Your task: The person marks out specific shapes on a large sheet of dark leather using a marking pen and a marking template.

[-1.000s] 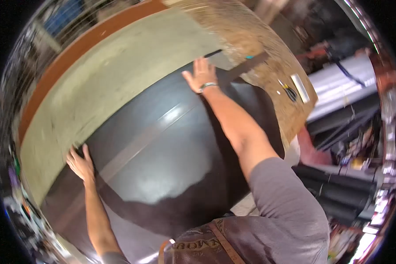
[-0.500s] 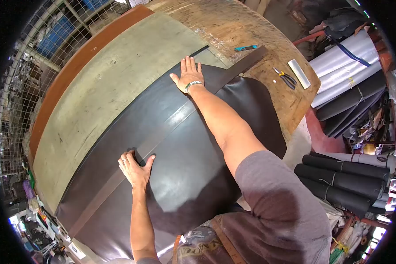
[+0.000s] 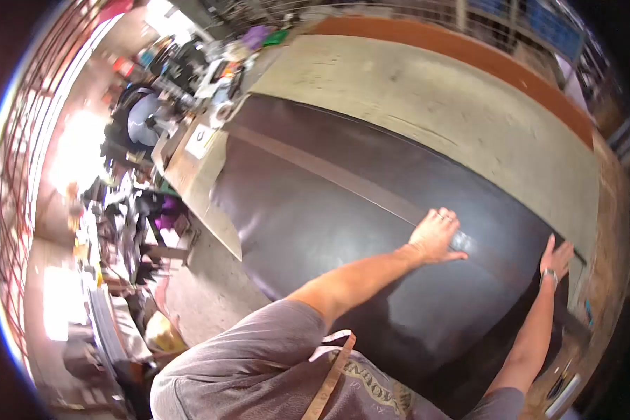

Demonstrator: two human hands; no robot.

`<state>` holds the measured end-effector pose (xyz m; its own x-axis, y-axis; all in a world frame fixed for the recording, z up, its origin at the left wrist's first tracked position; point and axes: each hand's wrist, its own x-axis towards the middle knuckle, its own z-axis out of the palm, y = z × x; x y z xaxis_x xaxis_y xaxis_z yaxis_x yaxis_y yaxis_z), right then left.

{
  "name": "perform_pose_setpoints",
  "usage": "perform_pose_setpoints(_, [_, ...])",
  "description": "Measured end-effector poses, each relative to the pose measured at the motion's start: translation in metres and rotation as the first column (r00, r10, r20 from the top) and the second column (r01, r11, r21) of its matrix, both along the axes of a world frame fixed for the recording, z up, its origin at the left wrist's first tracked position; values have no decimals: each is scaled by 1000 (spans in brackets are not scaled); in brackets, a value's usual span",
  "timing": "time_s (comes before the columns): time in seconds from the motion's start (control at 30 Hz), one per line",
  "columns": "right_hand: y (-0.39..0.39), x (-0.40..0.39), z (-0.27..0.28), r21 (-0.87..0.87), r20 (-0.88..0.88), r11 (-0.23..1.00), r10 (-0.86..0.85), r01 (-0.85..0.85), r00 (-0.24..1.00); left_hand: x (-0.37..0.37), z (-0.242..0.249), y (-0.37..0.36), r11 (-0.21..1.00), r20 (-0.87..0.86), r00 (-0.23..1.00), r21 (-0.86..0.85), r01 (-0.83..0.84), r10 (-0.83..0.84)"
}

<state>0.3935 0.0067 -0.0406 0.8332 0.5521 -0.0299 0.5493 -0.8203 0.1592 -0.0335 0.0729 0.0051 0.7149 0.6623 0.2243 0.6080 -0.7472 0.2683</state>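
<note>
A large sheet of dark brown, shiny leather (image 3: 308,203) lies spread over the work table, one long side straight and the near side curved. Across it runs a long flat brown straightedge (image 3: 343,176). My left hand (image 3: 435,234) rests on the straightedge near mid-length, fingers close together and bent over it, thumb stretched out to the side. Further right, my right hand (image 3: 556,257) lies flat by the leather's straight edge, fingers extended and thumb apart. A bracelet circles that wrist. The straightedge's right end is dim beyond the right forearm.
A grey-green board (image 3: 427,87) lies under the leather, with a reddish-brown strip (image 3: 462,59) along the table's far side. At lower right are a teal cutter (image 3: 589,313), pliers (image 3: 558,385) and a white block (image 3: 563,397). Cluttered goods and a white roll (image 3: 222,112) are at left.
My view has swung left, so the table appears turned and the left end of the leather shows. Both hands stay on the work, the left on the straightedge and the right on the leather.
</note>
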Motion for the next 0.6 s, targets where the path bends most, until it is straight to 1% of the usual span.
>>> perform_pose_setpoints(0.03, [-2, 7, -10, 9, -60, 1000, -22, 23, 998, -2, -1, -3, 999, -9, 1000, -30, -15, 15])
perform_pose_setpoints(0.1, [7, 6, -1, -6, -112, 997, -81, 81, 990, -6, 3, 0, 999, -1, 1000, -40, -7, 7])
perform_pose_setpoints(0.13, [13, 18, -13, -46, -124, 989, -142, 137, 982, -11, 12, -2, 998, -47, 999, -55, -5, 2])
perform_pose_setpoints(0.17, [17, 2, -4, -46, -181, 984, -175, 169, 968, -13, 12, -2, 994, -81, 997, -105, 5, -14])
perform_pose_setpoints(0.2, [19, -12, 0, -72, -187, 984, -173, 162, 967, -16, 10, -2, 987, -116, 993, -161, 17, -36])
perform_pose_setpoints(0.3, [17, -58, -4, -69, -166, 996, -65, 54, 984, -61, -4, -3, 994, 61, 993, -44, 99, -97])
perform_pose_setpoints(0.33, [14, -76, -7, -27, -156, 999, -25, 22, 987, -82, -9, 6, 996, 81, 995, -61, 57, -52])
perform_pose_setpoints(0.4, [2, -127, -4, 6, -159, 995, 95, -96, 983, -139, -12, 23, 994, 118, 993, -106, -15, 28])
perform_pose_setpoints(0.47, [-21, -214, -5, 118, -85, 960, 264, -254, 961, -230, 29, 57, 978, 22, 987, -134, -158, 162])
perform_pose_setpoints(0.5, [-34, -266, -6, 80, -16, 934, 352, -349, 936, -280, 42, 77, 957, 45, 968, -172, -235, 246])
perform_pose_setpoints(0.53, [-44, -333, 7, 125, -52, 925, 368, -360, 928, -331, 37, 92, 924, 71, 921, -27, -382, 383])
perform_pose_setpoints(0.57, [-56, -398, 12, 126, -38, 925, 365, -358, 930, -388, 58, 115, 865, 73, 863, -72, -496, 500])
perform_pose_setpoints(0.6, [-65, -453, 13, 128, -27, 928, 356, -350, 934, -440, 52, 131, 761, 80, 761, 36, -648, 644])
